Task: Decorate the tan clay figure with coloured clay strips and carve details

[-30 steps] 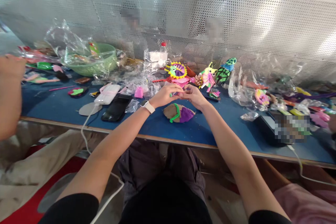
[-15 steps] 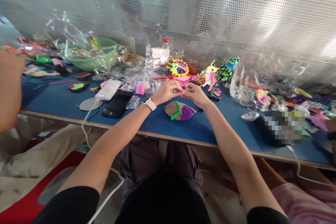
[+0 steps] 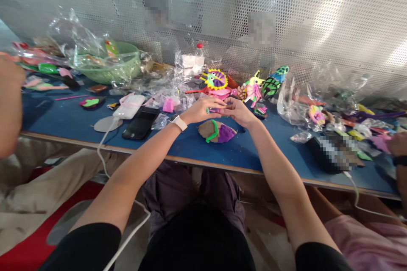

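Observation:
My left hand (image 3: 203,109) and my right hand (image 3: 238,111) meet above the blue table (image 3: 241,154), fingertips pinched together on a small pink and green craft piece (image 3: 213,110). A white watch (image 3: 178,122) sits on my left wrist. Just below the hands lies a brown, green and purple foam shape (image 3: 217,131). Behind them stand finished foam toys: a yellow and purple round one (image 3: 216,79), a pink and yellow one (image 3: 253,89) and a green turtle (image 3: 274,83).
A black phone (image 3: 141,123) and a white power bank (image 3: 129,106) with a cable lie to the left. A green basket (image 3: 110,65) and clear plastic bags crowd the back. A perforated metal panel (image 3: 286,21) walls the table. Other people's arms show at both edges.
The view has shifted slightly; my hands stay together, working the small piece with little movement. The arm of the person at left has drifted a bit.

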### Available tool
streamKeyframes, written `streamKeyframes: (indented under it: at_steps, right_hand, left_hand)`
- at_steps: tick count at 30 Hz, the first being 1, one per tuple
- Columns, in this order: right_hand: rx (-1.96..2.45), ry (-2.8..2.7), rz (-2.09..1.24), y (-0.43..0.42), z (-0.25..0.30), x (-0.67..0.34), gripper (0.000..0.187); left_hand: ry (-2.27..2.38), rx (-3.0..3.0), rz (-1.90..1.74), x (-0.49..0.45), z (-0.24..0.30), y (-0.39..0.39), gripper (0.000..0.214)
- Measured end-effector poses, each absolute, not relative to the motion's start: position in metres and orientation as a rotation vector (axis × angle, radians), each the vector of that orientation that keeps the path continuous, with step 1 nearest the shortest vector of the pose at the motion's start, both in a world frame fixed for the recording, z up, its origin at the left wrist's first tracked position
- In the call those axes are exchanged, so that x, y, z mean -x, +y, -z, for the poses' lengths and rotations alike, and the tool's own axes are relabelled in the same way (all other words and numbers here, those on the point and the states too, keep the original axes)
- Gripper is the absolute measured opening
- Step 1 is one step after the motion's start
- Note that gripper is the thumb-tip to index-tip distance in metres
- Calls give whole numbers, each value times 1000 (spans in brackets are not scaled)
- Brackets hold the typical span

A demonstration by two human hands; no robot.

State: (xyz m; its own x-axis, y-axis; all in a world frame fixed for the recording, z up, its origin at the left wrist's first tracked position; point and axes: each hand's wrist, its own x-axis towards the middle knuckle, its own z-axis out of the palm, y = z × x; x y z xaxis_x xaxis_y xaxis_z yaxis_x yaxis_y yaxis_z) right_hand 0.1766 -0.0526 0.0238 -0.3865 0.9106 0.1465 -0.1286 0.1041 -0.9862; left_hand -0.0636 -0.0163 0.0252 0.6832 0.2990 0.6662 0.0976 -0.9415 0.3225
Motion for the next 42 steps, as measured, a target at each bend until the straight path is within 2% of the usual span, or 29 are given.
streamKeyframes:
  at_steps: [3, 8, 14, 19, 25, 30, 36, 42]
  right_hand:
    - [859, -1522, -1465, -53, -24, -179, 64]
    - [811, -1441, -1537, -53, -20, -174, 65]
    - [819, -1498, -1524, -52, -20, -174, 64]
    - [820, -1411, -1478, -53, -20, -171, 68]
    - [845, -1414, -1472, -51, -18, -173, 70]
    - [810, -1391, -1484, -51, -17, -171, 67]
    - [884, -1441, -1502, -53, -20, -173, 68]
    - [892, -1440, -1515, -55, -22, -172, 65]
  left_hand:
    - [275, -2614, -1049, 63, -25, -16, 22]
    - [370, -2623, -1147, 60, -23, -18, 27]
    - [292, -2676, -1075, 59, -22, -17, 16]
    - [381, -2656, -1248, 58, -20, -17, 18]
    - [382, -2664, -1115, 57, -22, -18, 17]
    - [399, -2615, -1227, 57, -24, -19, 21]
    - [348, -2671, -1013, 59, -24, -17, 15]
    - [408, -2637, -1136, 56, -21, -20, 16]
